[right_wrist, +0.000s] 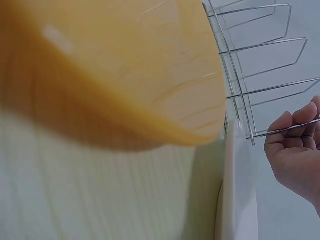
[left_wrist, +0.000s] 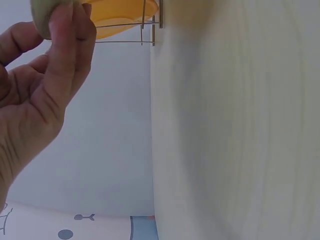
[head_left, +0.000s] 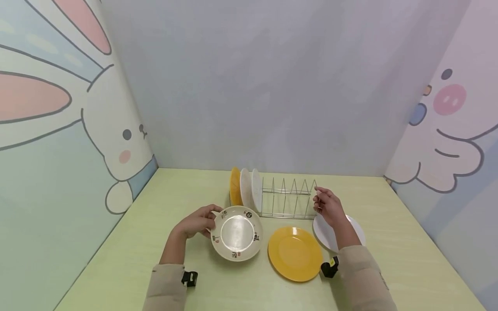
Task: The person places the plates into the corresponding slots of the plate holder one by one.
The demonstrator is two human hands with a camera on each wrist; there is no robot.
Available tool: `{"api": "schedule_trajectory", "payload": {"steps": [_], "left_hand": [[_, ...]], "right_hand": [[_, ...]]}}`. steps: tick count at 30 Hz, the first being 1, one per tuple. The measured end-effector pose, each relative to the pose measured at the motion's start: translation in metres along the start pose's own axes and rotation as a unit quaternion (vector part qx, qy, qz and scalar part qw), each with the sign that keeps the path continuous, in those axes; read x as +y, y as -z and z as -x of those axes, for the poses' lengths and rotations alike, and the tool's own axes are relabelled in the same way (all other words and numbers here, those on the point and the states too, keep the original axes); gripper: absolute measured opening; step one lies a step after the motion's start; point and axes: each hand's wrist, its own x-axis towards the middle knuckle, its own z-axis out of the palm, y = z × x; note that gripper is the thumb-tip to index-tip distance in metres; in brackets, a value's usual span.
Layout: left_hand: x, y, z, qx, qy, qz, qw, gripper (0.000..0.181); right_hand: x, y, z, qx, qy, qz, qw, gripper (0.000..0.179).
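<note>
the left hand (head_left: pixel 198 221) pinched the left rim of a round plate (head_left: pixel 237 233) at lower centre of the head view, its face turned toward the camera; the left forearm (head_left: pixel 173 248) slanted up from the bottom edge; the plate was cream, small dark and red figures ringing it; right of centre, the right hand (head_left: pixel 330 209) curled round a wire rack (head_left: pixel 288 216) end.

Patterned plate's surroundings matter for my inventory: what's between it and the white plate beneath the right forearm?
In the head view, a yellow plate lies between them.
</note>
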Motion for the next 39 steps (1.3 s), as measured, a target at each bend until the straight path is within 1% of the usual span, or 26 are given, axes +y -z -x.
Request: {"api": "schedule_trajectory", "payload": {"steps": [4,11,13,17,21,25,30,34,39], "left_hand": [[0.007,-0.003,0.001,-0.009,-0.016,0.004,0.9998,0.051],[0.018,-0.007,-0.001,-0.027,-0.060,0.008,0.9978,0.050],[0.022,-0.008,-0.002,-0.029,-0.066,0.012,0.9974,0.050],[0.028,-0.014,-0.002,-0.020,-0.066,0.021,0.9974,0.050],[0.035,-0.022,-0.002,0.003,-0.062,0.032,0.9976,0.049],[0.039,-0.028,-0.003,0.039,-0.057,0.042,0.9967,0.051],[0.042,-0.033,-0.005,0.084,-0.055,0.060,0.9931,0.052],[0.044,-0.037,-0.008,0.120,-0.056,0.092,0.9869,0.052],[0.049,-0.048,-0.013,0.168,-0.069,0.128,0.9750,0.054]], "right_hand": [[0.000,0.000,0.000,-0.002,0.002,0.001,1.0000,0.015],[0.000,0.001,0.000,0.000,0.003,0.000,1.0000,0.016],[0.000,0.001,0.000,0.000,0.004,0.000,1.0000,0.017],[0.001,0.002,0.000,-0.001,-0.002,-0.005,1.0000,0.021],[0.001,0.002,0.001,0.003,-0.007,-0.007,1.0000,0.018],[-0.002,-0.001,0.004,-0.001,-0.005,-0.010,0.9999,0.019],[-0.007,-0.006,0.010,-0.010,-0.002,0.004,0.9999,0.022],[-0.008,-0.007,0.011,-0.011,-0.005,0.011,0.9999,0.019],[-0.007,-0.005,0.009,-0.012,-0.004,0.014,0.9998,0.017]]}}
